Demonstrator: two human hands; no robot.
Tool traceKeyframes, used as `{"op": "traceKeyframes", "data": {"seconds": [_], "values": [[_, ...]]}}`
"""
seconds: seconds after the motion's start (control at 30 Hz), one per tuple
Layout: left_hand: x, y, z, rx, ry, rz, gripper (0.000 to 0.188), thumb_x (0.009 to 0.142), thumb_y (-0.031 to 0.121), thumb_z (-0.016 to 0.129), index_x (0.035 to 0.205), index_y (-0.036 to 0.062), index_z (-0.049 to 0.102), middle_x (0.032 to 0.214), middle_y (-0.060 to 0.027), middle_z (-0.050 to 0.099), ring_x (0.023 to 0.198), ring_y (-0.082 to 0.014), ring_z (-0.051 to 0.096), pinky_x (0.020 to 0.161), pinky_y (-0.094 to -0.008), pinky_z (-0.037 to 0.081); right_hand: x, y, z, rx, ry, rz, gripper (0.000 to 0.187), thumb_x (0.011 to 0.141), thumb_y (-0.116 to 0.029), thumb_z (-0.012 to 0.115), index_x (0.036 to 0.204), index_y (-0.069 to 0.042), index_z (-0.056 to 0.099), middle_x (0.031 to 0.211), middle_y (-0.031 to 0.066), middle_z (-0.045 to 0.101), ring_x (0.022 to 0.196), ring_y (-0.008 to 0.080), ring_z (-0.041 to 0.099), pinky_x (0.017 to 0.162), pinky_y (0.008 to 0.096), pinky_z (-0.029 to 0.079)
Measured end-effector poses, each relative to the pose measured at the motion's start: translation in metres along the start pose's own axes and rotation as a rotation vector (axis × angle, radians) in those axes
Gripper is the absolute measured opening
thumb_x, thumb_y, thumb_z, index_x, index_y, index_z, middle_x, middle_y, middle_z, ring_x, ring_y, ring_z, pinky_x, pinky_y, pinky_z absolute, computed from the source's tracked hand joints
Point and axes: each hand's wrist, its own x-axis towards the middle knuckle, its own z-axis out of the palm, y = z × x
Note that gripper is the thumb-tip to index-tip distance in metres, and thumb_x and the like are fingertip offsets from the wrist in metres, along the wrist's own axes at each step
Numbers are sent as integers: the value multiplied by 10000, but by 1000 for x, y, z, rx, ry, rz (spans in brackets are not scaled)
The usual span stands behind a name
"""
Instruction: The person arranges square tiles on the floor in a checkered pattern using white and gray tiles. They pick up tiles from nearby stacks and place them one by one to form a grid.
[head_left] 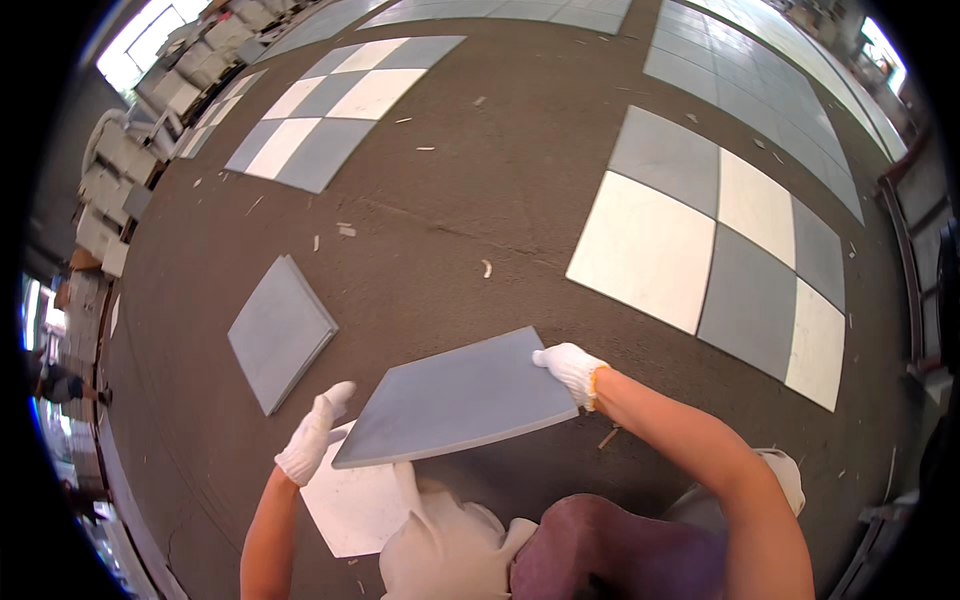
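Observation:
A large square grey tile is held up in front of me, tilted. My right hand, in a white knitted glove, grips its far right corner, thumb on top and the other fingers hidden beneath. Off the tile's left edge, my gloved left hand has its fingers stretched out and holds nothing. Under the raised tile, a white tile lies on the floor by my knee, partly covered. A small stack of grey tiles rests on the floor, just ahead of my left hand.
On the brown floor, a grey-and-white checkered block of tiles lies at the right and another checkered block at the far left. Grey tile rows stretch behind. Piled slabs line the left side. Small scraps are scattered about.

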Motion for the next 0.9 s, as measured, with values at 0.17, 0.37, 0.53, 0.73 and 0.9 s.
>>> {"op": "traceKeyframes", "data": {"seconds": [0.17,0.37,0.53,0.73,0.9], "values": [[44,-63,-1,-213,-164,-601,565,966,347,577,1352,-44,447,1281,-191,570,1112,-292,597,937,-429,511,64,52,-10,-510,-97,-123,445,947,-259,525,1228,86,539,1188,213,618,1031,324,639,815,419,534],[40,-105,45,-58,13,-385,459,949,327,605,1188,-65,590,1081,-144,663,915,-235,651,808,-377,542,42,51,-20,-1064,-273,-311,546,968,-291,481,1362,83,428,1373,236,501,1205,359,540,985,435,453],[32,-95,96,-7,10,-163,460,940,364,612,1138,-51,606,995,-100,666,834,-177,636,727,-349,537,-72,16,-65,-654,-111,-137,578,913,-366,540,1261,94,528,1274,203,586,1152,309,579,961,396,452],[58,-53,174,44,-131,-46,472,928,336,629,1184,-53,554,1040,-102,642,898,-147,600,802,-312,504,-100,66,-155,-209,-105,-120,548,944,-293,542,1229,153,403,1216,246,579,1045,285,658,912,333,537],[63,-57,233,105,-158,23,501,901,321,664,1201,-54,522,1071,-118,630,925,-153,595,820,-320,503,-100,154,-188,-373,131,-262,544,910,-346,562,1273,47,468,1248,208,550,1196,334,508,985,452,413]]}}
